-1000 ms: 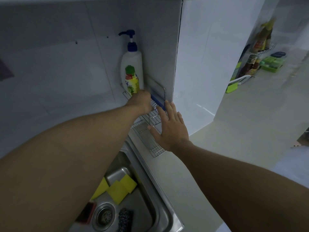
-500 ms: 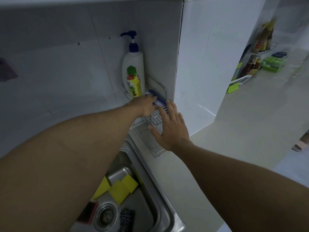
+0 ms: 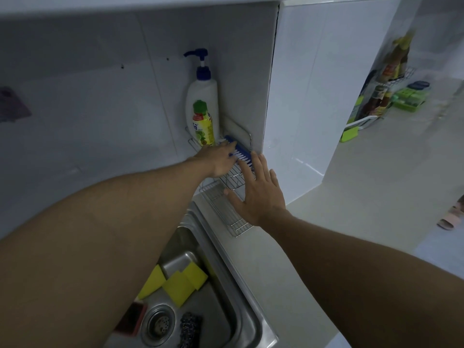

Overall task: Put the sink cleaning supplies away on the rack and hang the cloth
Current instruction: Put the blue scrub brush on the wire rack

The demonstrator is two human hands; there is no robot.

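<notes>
I see a blue scrubbing brush [image 3: 239, 153] with white bristles lying on its side along the back of a wire rack [image 3: 227, 209], close against the tiled corner. The bristles face toward me. The left hand [image 3: 221, 159] reaches far forward with the arm nearly straight, its fingers resting on the near end of the brush; they curl loosely over it, but I cannot tell whether they actually grip it. The right hand [image 3: 258, 192] lies flat, palm down, over the front of the rack with its fingers spread and straight, holding nothing, the fingertips just beside the brush.

Behind the brush, at the left end of the rack, a small yellow bottle with a green cap [image 3: 203, 125] stands upright, and a taller white pump bottle with a blue head [image 3: 202, 89] stands just behind it.

The rack sits on the pale counter [image 3: 326, 222] beside a steel sink [image 3: 226, 285]. In the sink lie yellow sponges [image 3: 178, 285], a dark scouring pad [image 3: 189, 330] near the drain [image 3: 158, 322], and a reddish pad [image 3: 133, 320] partly hidden by my left arm.
</notes>
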